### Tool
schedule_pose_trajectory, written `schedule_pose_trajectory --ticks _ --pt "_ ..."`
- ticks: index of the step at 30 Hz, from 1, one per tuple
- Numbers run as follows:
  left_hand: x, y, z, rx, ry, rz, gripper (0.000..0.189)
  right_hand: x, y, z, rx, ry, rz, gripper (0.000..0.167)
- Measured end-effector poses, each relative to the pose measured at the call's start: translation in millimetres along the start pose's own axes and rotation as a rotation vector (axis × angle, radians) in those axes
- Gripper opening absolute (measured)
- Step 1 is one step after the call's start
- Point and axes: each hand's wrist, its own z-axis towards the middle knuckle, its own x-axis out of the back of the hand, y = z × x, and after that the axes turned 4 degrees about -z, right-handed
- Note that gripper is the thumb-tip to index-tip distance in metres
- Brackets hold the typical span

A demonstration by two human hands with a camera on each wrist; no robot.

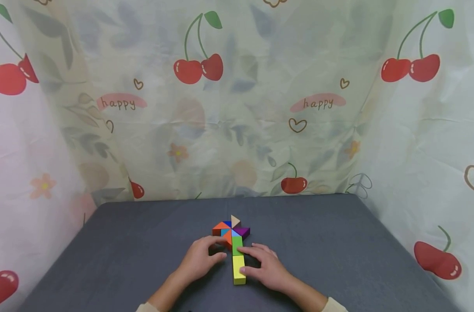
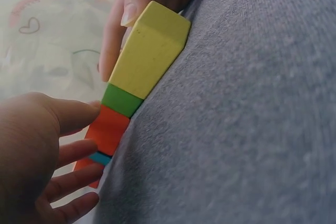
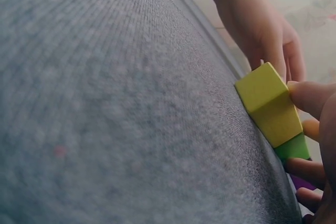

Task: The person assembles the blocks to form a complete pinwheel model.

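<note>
A pinwheel of several coloured triangle blocks lies on the dark table, with an orange triangle block (image 1: 227, 238), a purple one (image 1: 242, 232) and a pale wood one (image 1: 234, 221) among them. From its near side a green block (image 1: 237, 246) and a yellow block (image 1: 239, 269) run in line toward me. My left hand (image 1: 199, 258) is at the left of the figure, fingers spread, fingertips right by the orange triangle. On the other side, my right hand (image 1: 269, 267) touches the yellow block with its thumb and the green block with a fingertip, its fingers fairly straight.
The dark grey table (image 1: 143, 234) spreads out around the figure on all sides. Behind it and at both sides hangs a pale curtain (image 1: 237, 130) printed with cherries, hearts and flowers.
</note>
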Motion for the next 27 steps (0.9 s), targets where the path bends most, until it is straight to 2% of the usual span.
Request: schedule_pose_trajectory --ticks 14,18,24,27 --pt "14.2 -4.0 -4.3 0.006 0.061 0.014 0.034 1.8 6.8 2.7 -0.027 0.008 0.015 0.05" --pt "16.6 -8.8 -9.1 0.003 0.106 0.016 0.033 0.2 6.8 -0.2 -0.05 -0.003 0.05 0.048" --pt "25.6 -10.1 -11.3 -0.001 0.203 0.075 0.026 7.6 6.3 -8.1 0.02 0.05 0.171 0.045" --pt "33.3 -14.3 -12.4 -0.021 0.247 0.1 0.024 14.8 8.8 -12.0 0.014 0.056 0.225 0.045"
